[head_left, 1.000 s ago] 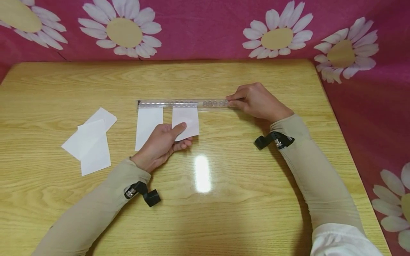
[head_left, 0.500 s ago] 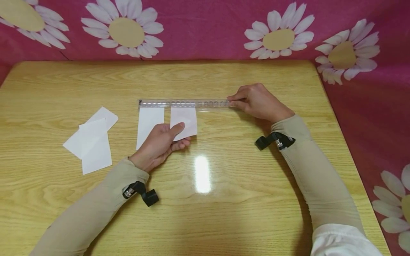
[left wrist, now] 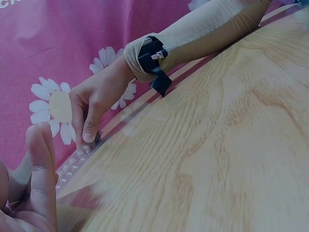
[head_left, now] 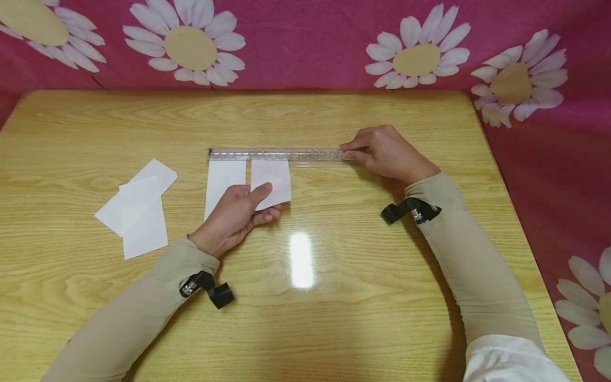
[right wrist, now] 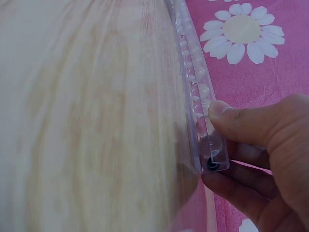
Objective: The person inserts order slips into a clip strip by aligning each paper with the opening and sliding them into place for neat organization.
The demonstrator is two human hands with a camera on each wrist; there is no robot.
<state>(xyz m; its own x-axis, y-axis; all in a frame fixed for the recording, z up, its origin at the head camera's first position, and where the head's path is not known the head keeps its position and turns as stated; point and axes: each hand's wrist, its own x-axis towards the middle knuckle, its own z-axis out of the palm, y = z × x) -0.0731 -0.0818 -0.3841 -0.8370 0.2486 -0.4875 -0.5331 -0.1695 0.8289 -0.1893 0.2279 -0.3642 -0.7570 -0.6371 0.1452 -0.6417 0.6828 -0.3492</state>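
At the centre of the head view, the left hand holds a pinkish-white card, its thumb lying across the front of the card and its other fingers behind. The top of the card meets a clear plastic strip that runs level across the upper middle of the frame; whether the card is tucked inside the strip or merely behind it, I cannot tell. Just left of this card, with a narrow gap between them, a white sheet also meets the strip at its top edge, its lower part hidden by the left hand. The right hand, right of centre, pinches the strip's right end between thumb and fingers; the right wrist view shows a small dark round piece at that end, at lower right. At the left of the head view, two white slips lie overlapping on the wood-grained tabletop. A magenta cloth printed with daisies fills the top and right of the frame.
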